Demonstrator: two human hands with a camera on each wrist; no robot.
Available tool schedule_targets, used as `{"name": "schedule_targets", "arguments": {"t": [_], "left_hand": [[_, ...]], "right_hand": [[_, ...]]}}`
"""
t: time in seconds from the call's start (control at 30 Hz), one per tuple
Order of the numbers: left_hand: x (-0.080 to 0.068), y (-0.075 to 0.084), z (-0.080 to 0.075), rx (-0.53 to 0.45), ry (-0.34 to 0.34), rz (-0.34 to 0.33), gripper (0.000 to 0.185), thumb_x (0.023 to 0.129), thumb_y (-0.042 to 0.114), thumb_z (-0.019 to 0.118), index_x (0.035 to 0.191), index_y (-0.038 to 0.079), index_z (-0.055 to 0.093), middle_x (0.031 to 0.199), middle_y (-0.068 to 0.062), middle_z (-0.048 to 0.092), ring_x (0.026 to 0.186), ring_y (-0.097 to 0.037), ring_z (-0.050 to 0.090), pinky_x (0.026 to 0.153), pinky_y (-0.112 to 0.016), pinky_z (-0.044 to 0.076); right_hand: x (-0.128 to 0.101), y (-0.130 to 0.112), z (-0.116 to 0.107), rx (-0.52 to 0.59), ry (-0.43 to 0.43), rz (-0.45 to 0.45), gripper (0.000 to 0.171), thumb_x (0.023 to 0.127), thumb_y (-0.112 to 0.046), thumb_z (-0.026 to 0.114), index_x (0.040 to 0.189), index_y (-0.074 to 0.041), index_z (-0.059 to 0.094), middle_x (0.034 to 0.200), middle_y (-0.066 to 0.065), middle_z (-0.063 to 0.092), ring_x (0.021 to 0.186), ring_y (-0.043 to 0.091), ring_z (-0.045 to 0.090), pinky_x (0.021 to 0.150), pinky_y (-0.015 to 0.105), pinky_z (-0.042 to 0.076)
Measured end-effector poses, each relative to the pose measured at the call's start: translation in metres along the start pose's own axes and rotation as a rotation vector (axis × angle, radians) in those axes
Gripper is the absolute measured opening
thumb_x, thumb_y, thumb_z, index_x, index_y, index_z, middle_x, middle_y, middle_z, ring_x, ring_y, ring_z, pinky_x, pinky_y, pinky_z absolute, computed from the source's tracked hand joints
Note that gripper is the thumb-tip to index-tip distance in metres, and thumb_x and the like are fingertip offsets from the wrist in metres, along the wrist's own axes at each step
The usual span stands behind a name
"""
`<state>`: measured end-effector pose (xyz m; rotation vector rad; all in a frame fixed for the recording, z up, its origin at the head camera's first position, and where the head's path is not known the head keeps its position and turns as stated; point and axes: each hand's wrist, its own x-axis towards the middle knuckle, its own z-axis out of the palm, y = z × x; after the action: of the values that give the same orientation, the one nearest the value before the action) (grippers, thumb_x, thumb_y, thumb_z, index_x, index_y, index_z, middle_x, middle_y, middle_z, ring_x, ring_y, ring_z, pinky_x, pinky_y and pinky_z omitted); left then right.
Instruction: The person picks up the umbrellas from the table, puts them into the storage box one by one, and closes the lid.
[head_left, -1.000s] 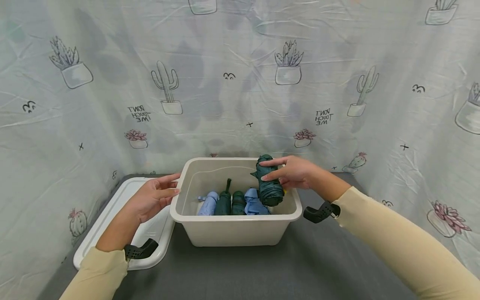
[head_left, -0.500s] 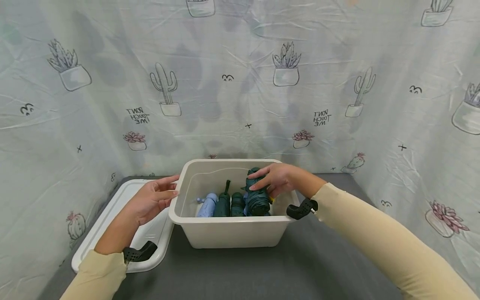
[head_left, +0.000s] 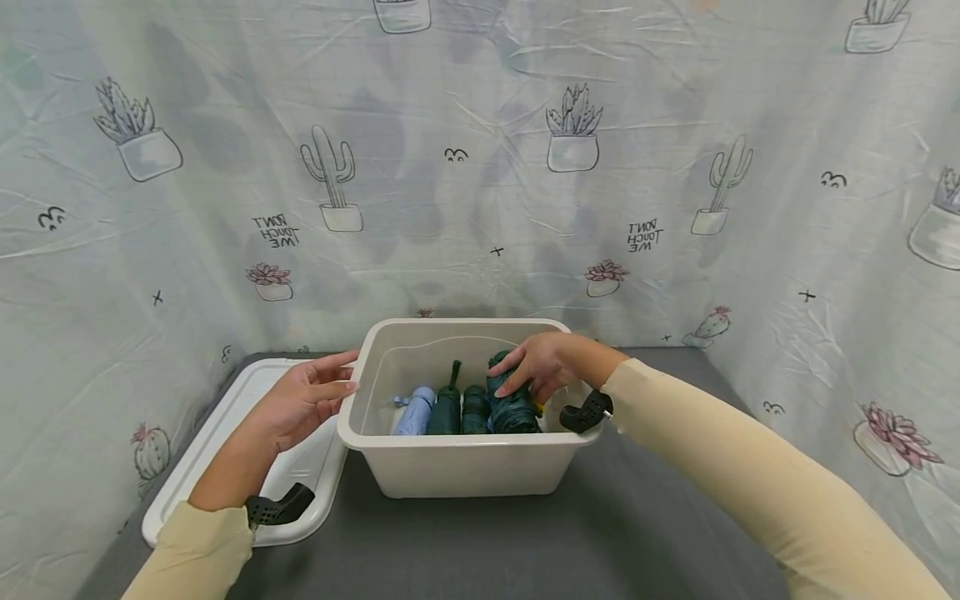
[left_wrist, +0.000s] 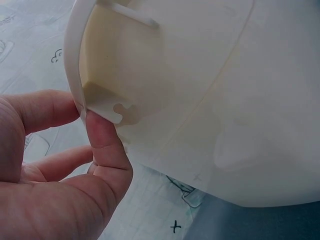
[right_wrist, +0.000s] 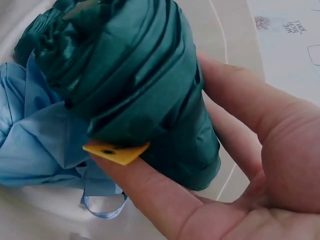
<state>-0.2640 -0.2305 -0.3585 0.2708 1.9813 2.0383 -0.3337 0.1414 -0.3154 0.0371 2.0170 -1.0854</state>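
Observation:
A cream plastic bin (head_left: 465, 467) stands on the table. My left hand (head_left: 303, 404) pinches its left rim between thumb and fingers, as the left wrist view shows at the rim (left_wrist: 73, 55). Inside the bin, toward the right, my right hand (head_left: 551, 362) grips a rolled dark green folding umbrella (head_left: 513, 408). In the right wrist view the umbrella (right_wrist: 145, 75) has a yellow tab (right_wrist: 116, 152) at one finger. Under and beside it lies a blue folded umbrella (right_wrist: 45, 130). Further left in the bin sit a light blue umbrella (head_left: 415, 411) and two dark green umbrellas (head_left: 446, 410).
A white lid (head_left: 303, 475) lies on the grey tabletop (head_left: 450, 550), left of the bin and partly under my left arm. Behind hangs a pale curtain (head_left: 480, 200) printed with cacti, close to the bin's far side.
My right hand has moved left and down into the bin with the dark green umbrella, which now covers the blue one. My left hand stays on the rim.

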Motion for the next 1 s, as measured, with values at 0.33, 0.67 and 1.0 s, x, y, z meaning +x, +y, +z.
{"name": "schedule_targets", "arguments": {"t": [0.33, 0.67, 1.0], "left_hand": [[0.0, 0.001, 0.001, -0.002, 0.018, -0.004, 0.071, 0.099, 0.007, 0.065, 0.159, -0.003, 0.028, 0.118, -0.002, 0.064, 0.105, -0.012, 0.069, 0.089, -0.024, 0.06], [0.0, -0.005, 0.004, 0.001, 0.052, -0.01, 0.07, 0.099, 0.01, 0.067, 0.159, 0.0, 0.032, 0.118, -0.002, 0.064, 0.104, -0.012, 0.07, 0.089, -0.026, 0.061], [-0.003, -0.01, 0.003, -0.005, 0.114, -0.004, 0.069, 0.098, 0.015, 0.069, 0.157, 0.0, 0.036, 0.113, 0.004, 0.066, 0.102, -0.009, 0.069, 0.088, -0.025, 0.06]], "right_hand": [[0.012, 0.002, 0.002, -0.036, -0.058, 0.016, 0.053, 0.089, -0.009, 0.079, 0.14, -0.017, 0.065, 0.161, 0.023, 0.038, 0.137, 0.043, 0.053, 0.105, 0.054, 0.052], [0.016, 0.005, 0.008, -0.008, -0.082, 0.015, 0.05, 0.091, -0.001, 0.074, 0.139, -0.013, 0.065, 0.164, 0.02, 0.034, 0.136, 0.045, 0.053, 0.099, 0.05, 0.057], [0.001, 0.002, -0.004, -0.005, -0.106, -0.03, 0.046, 0.094, -0.001, 0.071, 0.138, -0.009, 0.064, 0.149, 0.021, 0.053, 0.121, 0.039, 0.066, 0.1, 0.049, 0.057]]}}
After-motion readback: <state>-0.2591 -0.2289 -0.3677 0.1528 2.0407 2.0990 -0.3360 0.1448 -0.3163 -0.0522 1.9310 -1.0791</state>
